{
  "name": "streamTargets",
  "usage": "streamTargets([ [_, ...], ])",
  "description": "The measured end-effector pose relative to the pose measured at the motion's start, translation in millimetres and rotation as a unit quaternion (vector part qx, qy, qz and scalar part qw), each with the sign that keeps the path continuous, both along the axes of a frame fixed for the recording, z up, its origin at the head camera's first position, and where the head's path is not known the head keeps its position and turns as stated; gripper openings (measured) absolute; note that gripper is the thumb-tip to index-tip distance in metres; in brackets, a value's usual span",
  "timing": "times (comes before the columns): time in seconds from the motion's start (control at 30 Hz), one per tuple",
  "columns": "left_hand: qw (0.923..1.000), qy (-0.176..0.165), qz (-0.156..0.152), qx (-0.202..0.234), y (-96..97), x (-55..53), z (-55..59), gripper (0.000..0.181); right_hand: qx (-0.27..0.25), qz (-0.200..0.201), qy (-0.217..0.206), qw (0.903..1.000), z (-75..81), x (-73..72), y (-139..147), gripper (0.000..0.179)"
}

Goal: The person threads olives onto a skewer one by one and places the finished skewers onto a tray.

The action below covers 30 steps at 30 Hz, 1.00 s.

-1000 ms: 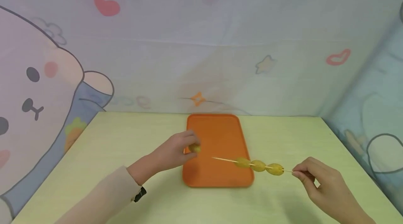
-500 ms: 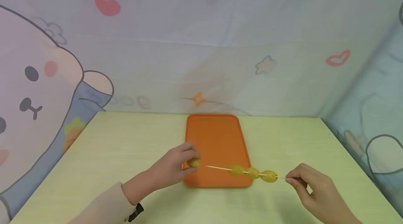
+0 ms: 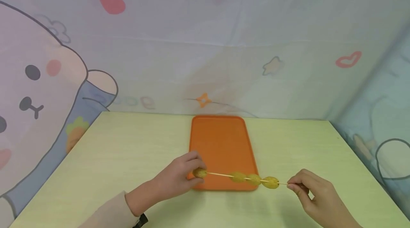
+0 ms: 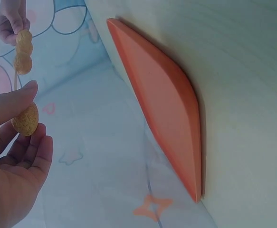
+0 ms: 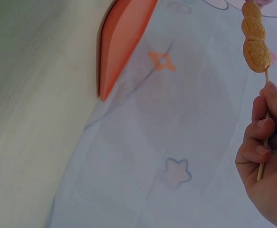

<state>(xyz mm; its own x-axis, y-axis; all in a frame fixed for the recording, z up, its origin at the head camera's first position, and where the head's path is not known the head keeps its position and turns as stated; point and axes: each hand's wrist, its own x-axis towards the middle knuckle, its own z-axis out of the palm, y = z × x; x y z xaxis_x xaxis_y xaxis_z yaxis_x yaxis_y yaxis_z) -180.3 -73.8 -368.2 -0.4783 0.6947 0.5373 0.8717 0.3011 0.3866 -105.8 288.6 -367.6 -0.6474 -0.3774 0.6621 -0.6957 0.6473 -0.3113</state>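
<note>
In the head view my left hand (image 3: 176,177) pinches a loose yellow-brown oval ball (image 3: 199,173) between thumb and fingers; its exact kind cannot be told. The tip of a thin wooden skewer (image 3: 219,174) meets the right side of that ball; how deep it goes is hidden. Three similar oval balls (image 3: 271,182) sit threaded along the skewer, close together and nearer its right end. My right hand (image 3: 315,192) pinches the bare right end. In the right wrist view the lower end of the skewer (image 5: 260,172) runs past the curled fingers.
Below the skewer, an orange rectangular tray (image 3: 221,139) lies on the pale yellow-green table (image 3: 144,139). A printed cloth backdrop (image 3: 179,25) rises behind the table, and more cloth hangs at both sides.
Both hands have come lower and closer together, the right one moving left with the skewer. The gap between the skewer's tip and the loose ball has closed.
</note>
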Motion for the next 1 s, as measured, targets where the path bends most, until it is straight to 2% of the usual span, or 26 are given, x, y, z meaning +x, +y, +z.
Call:
streamTargets([
  [0.1, 1.0, 0.005, -0.002, 0.003, 0.9, 0.9, -1.2, 0.023, -0.015, 0.013, 0.011, 0.9997, -4.1, -1.8, 0.5, 0.008],
  [0.13, 1.0, 0.007, -0.003, 0.004, 1.1, 1.2, -1.5, 0.023, -0.019, 0.016, 0.015, 0.9996, -5.5, -2.3, 0.7, 0.005],
  [0.3, 0.9999, 0.009, -0.007, 0.009, 1.5, 2.4, -2.6, 0.023, -0.024, 0.022, 0.019, 0.9993, -9.0, -3.5, 1.7, 0.013],
  [0.7, 0.9995, 0.015, -0.019, 0.022, 3.2, 2.0, -3.0, 0.025, -0.018, 0.021, 0.003, 0.9996, -8.1, -3.1, 3.3, 0.005],
  [0.87, 0.9994, 0.017, -0.03, 0.007, 5.5, 3.2, -1.1, 0.023, -0.011, 0.017, -0.016, 0.9997, -7.0, -2.1, 1.6, 0.026],
  [1.0, 0.9993, 0.018, -0.031, -0.006, 6.6, 4.5, 0.5, 0.021, -0.011, 0.016, -0.02, 0.9996, -7.7, -2.2, 0.5, 0.028],
])
